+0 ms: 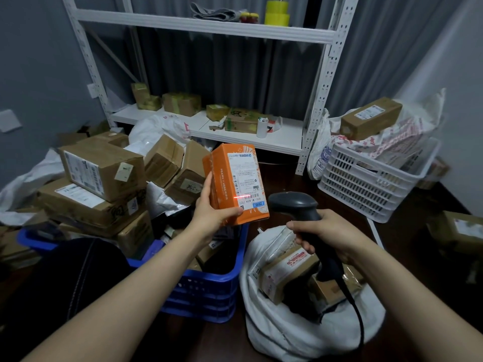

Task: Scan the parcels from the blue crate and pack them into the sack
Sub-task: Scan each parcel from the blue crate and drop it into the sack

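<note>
My left hand [209, 209] grips an orange parcel [235, 178] by its lower left corner and holds it upright above the blue crate [209, 291]. The parcel's white shipping label faces me, and a red laser line crosses the label's lower part. My right hand [321, 231] holds a black barcode scanner [295, 205] by the handle, its head pointing at the label from the right. The scanner's cable hangs down over the white sack [287, 333], which lies open on the floor below my right hand with several taped cardboard parcels inside.
Cardboard boxes [102, 173] are piled at the left behind the blue crate. A white crate [371, 189] with bags and a long box stands at the right. White shelving [235, 131] with small parcels lines the back. More boxes lie at the far right.
</note>
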